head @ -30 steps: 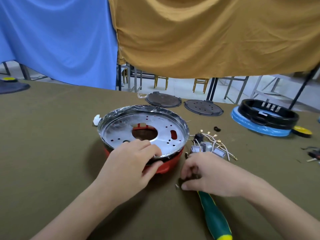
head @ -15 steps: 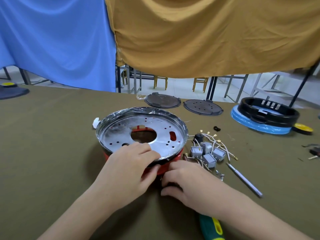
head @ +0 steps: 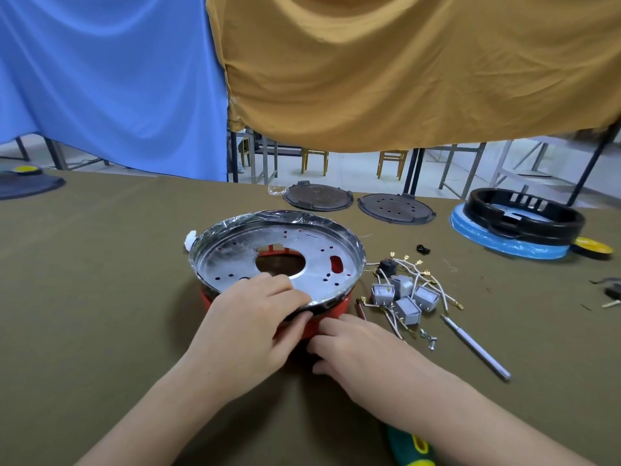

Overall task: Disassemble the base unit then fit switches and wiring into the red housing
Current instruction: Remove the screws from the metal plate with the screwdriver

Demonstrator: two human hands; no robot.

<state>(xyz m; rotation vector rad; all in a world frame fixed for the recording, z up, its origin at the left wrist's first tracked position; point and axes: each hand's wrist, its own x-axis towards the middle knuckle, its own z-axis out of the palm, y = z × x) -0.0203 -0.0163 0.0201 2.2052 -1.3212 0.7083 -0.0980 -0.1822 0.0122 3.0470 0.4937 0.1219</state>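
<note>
Round red plastic housing sits near the middle of the olive-green cloth-covered table, capped by a shiny perforated metal pan with a large centre hole and a film-wrapped rim.

Left hand grips the near edge of the pan: fingers curled over the rim onto the metal, thumb on the red wall below. Right hand lies just beside it, fingertips touching the near side of the red housing low down; fingers bent, but whether they pinch anything cannot be told, since their tips are hidden.

Just right of the housing: a cluster of grey rocker switches tangled with white wires ending in brass spade terminals, one small black switch at the far side of the cluster. A few loose silver screws lie near the cluster's near edge. A slim silver screwdriver shaft lies diagonally to their right, apart from both hands. A green-and-yellow tool handle shows under the right forearm.

Far edge of the table: two dark round perforated discs, a black ring-shaped base stacked on a blue film-wrapped disc, and a yellow cap. Blue curtain and mustard curtain hang behind.
</note>
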